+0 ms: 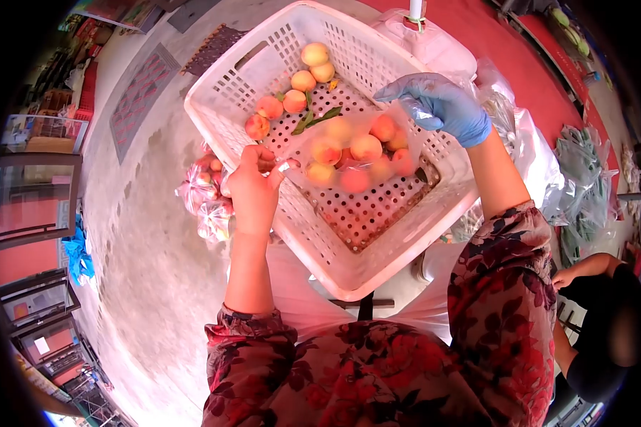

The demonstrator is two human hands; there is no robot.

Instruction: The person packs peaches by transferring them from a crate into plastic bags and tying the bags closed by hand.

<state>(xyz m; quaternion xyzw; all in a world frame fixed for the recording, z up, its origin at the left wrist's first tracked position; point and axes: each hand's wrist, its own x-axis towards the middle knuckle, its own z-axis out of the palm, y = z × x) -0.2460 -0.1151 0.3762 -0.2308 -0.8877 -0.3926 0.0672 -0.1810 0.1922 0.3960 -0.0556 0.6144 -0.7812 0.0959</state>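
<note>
Both hands are working well apart over the white crate (317, 249), each clamping an opposite side of a clear bag (362, 122): the bare L hand (258, 174) is pinching its near-L edge btwn thumb & fingers, just by the crate rim, & the R hand (438, 107) (in a blue glove, btw) is gripping its upper R side. The bag is hanging inside the crate, above the holed bottom, w/ bagged peaches (366, 147) bunching in it. Loose peaches (295, 101) are sitting in a rough line along the crate's far-L part, w/ green leaves (324, 117) lying nearby. Outside, L of the crate, bagged fruit (203, 192) is resting on the grey floor (149, 235); on the R, clear bags w/ green stuff (584, 178) are lying about, & lower R a co-worker in dark clothes (605, 334) is partly showing, details too dim to tell
</note>
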